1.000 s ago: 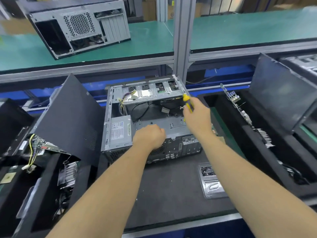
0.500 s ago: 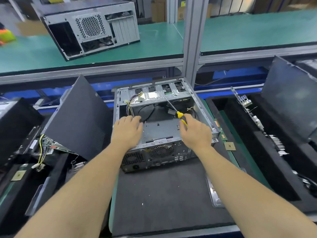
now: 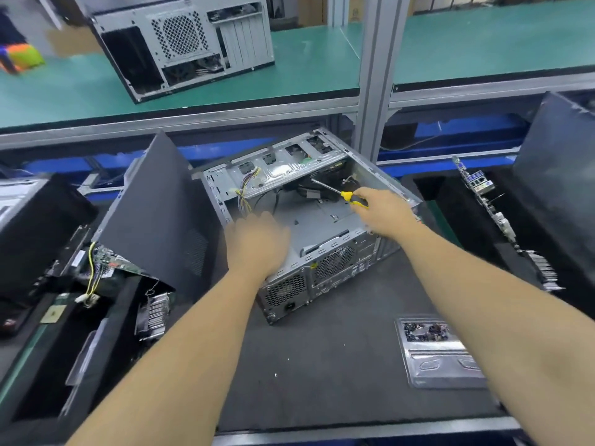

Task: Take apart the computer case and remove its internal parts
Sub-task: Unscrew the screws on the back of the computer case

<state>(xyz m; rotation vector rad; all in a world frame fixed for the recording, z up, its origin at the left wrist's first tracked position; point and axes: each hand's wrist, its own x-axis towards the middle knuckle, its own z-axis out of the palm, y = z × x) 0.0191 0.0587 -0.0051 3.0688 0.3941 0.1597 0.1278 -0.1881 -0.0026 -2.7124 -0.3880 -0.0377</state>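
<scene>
Two hands are on the open computer case (image 3: 309, 226), which lies on its side on the dark foam mat (image 3: 338, 365), turned askew with its perforated rear panel toward the person. The right hand (image 3: 383, 214) has its fingers curled round a yellow-and-black screwdriver (image 3: 341, 193), the shaft pointing in under the drive cage (image 3: 283, 165). The left hand (image 3: 257, 243) rests over the case's near top edge, but it is blurred and I cannot tell how its fingers lie.

The shell looks like thin sheet steel: stiff, fairly light now that it seems mostly gutted, with stamped edges that could cut. I would hold it by the folded rim or the rear corner, not by the cage. The loose bundle of yellow and black wires (image 3: 244, 191) is soft and likely to snag, so pull at the plugs.
</scene>
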